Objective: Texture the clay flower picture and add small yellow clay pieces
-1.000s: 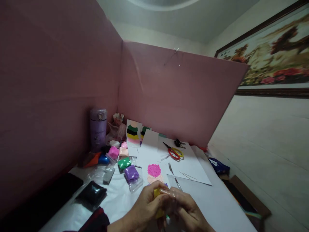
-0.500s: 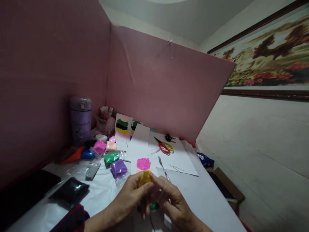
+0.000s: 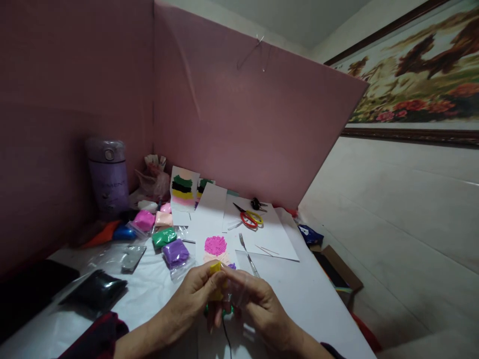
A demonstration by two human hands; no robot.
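Just above the paper, my left hand [image 3: 194,286] is closed on a packet of yellow modelling clay [image 3: 215,268], thumb pressed on its near side. My right hand [image 3: 264,306] meets it from the other side, fingers pinched at the packet's clear plastic. Exactly how the right fingertips grip is partly hidden. Beneath the hands lies white paper bearing a round textured patch of pink clay [image 3: 215,245], with peach clay [image 3: 217,258] below it. Bits of purple [image 3: 232,266] and green [image 3: 227,310] show around my fingers. A thin black strand [image 3: 226,334] trails down below them.
A fork [image 3: 247,252] and scissors [image 3: 249,219] lie beyond my hands. Clay packets, including purple [image 3: 175,253], green [image 3: 163,238] and black [image 3: 96,293], spread to the left. A purple bottle [image 3: 108,179] stands behind them. Pink panels [image 3: 239,124] enclose the back and left.
The view has shifted, so the table's things appear a little further left and higher. Both hands still hold the yellow clay packet, which now shows less above the fingers.
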